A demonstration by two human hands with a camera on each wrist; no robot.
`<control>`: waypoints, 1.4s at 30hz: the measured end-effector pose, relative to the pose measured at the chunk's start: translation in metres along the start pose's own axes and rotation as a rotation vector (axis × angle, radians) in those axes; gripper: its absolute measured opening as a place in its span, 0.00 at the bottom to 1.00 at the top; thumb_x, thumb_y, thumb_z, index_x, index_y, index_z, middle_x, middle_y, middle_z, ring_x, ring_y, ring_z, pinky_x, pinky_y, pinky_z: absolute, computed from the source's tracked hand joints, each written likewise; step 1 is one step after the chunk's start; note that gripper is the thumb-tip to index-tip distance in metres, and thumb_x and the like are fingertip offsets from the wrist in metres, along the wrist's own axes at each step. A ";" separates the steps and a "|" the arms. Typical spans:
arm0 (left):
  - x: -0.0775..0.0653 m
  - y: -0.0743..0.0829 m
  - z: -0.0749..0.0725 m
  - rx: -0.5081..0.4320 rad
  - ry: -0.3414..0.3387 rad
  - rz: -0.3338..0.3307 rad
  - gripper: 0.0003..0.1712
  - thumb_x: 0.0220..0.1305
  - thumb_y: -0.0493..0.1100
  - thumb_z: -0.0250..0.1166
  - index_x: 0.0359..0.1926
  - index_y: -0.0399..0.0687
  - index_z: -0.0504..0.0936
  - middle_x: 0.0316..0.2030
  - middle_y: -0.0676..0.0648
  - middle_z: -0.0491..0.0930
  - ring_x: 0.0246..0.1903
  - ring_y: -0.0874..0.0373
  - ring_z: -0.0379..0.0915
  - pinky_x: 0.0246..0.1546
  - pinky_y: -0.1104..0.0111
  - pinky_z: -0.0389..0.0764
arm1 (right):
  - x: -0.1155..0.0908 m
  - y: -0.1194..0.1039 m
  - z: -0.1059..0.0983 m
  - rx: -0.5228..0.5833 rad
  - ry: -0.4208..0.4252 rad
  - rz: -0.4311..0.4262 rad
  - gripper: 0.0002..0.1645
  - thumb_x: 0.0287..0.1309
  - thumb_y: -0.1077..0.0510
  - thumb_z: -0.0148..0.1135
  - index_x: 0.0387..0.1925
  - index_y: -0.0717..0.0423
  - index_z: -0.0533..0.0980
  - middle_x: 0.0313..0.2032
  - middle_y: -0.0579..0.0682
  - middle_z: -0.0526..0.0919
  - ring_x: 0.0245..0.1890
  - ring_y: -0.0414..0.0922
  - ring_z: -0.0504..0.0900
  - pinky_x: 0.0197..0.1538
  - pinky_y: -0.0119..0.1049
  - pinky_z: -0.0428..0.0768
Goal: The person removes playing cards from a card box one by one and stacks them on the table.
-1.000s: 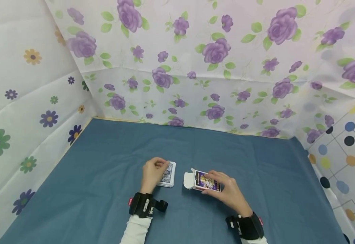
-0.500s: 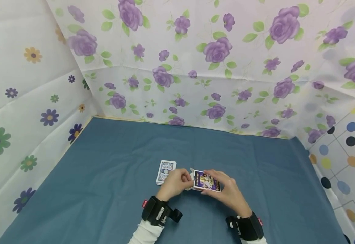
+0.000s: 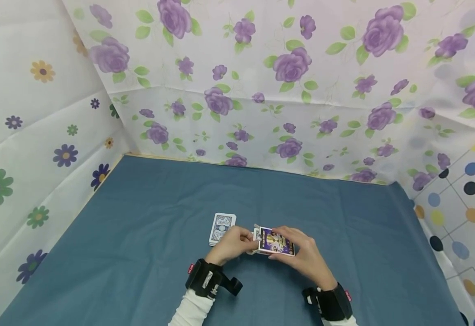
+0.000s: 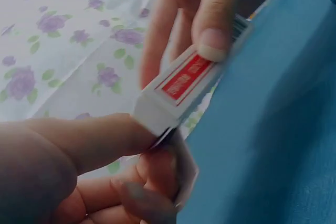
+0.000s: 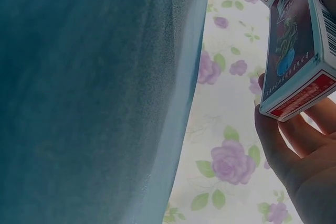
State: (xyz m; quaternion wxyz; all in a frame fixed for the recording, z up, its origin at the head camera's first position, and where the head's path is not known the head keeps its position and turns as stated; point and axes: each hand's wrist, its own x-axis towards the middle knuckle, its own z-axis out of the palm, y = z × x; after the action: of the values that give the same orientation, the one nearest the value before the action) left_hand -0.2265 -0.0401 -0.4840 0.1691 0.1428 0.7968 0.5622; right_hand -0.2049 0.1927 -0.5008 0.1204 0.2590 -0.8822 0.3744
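Note:
A purple-fronted playing card box (image 3: 277, 242) is held by my right hand (image 3: 304, 256), thumb on the near side and fingers over the far side. Its open end faces left, where a narrow strip of patterned playing cards (image 3: 257, 234) shows at the mouth. My left hand (image 3: 232, 245) pinches at that mouth, thumb above and fingers below. In the left wrist view, the left thumb (image 4: 113, 139) presses by the box's white end, and a pale flap (image 4: 185, 169) hangs beside the fingers. Just beyond the left hand lies a stack of blue-backed cards (image 3: 223, 227), face down.
A blue cloth (image 3: 147, 253) covers the table. Flowered sheets (image 3: 221, 136) hang along its back and left, with a dotted sheet (image 3: 458, 226) on the right. Black camera straps (image 3: 205, 279) sit on both wrists.
My left hand has moved right from the card stack to the box's open end, and a strip of cards now shows there. The right hand and box have stayed nearly still.

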 end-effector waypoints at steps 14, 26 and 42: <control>-0.004 -0.006 -0.035 -0.214 -0.126 -0.037 0.14 0.69 0.35 0.57 0.25 0.38 0.70 0.17 0.50 0.78 0.26 0.61 0.82 0.30 0.69 0.76 | 0.000 0.002 -0.001 0.006 0.008 0.006 0.36 0.43 0.43 0.76 0.58 0.40 0.77 0.54 0.41 0.81 0.57 0.45 0.78 0.55 0.49 0.77; -0.008 -0.013 -0.050 -0.262 -0.075 -0.037 0.07 0.66 0.35 0.60 0.33 0.33 0.74 0.21 0.55 0.78 0.27 0.63 0.78 0.33 0.70 0.79 | 0.000 0.000 0.000 -0.008 -0.001 0.033 0.37 0.43 0.40 0.74 0.58 0.38 0.77 0.55 0.42 0.81 0.58 0.47 0.78 0.56 0.49 0.77; -0.009 -0.015 -0.057 -0.317 0.240 -0.134 0.16 0.66 0.39 0.62 0.50 0.31 0.79 0.25 0.53 0.77 0.26 0.59 0.68 0.29 0.69 0.69 | 0.000 0.002 0.000 -0.013 0.006 0.024 0.36 0.43 0.40 0.75 0.57 0.39 0.78 0.54 0.41 0.81 0.57 0.45 0.79 0.55 0.50 0.77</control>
State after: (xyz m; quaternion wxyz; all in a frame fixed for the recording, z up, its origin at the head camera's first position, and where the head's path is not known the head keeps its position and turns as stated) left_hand -0.2431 -0.0972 -0.4794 0.1302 -0.0069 0.7205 0.6810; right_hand -0.2057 0.1937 -0.5022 0.1202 0.2467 -0.8873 0.3708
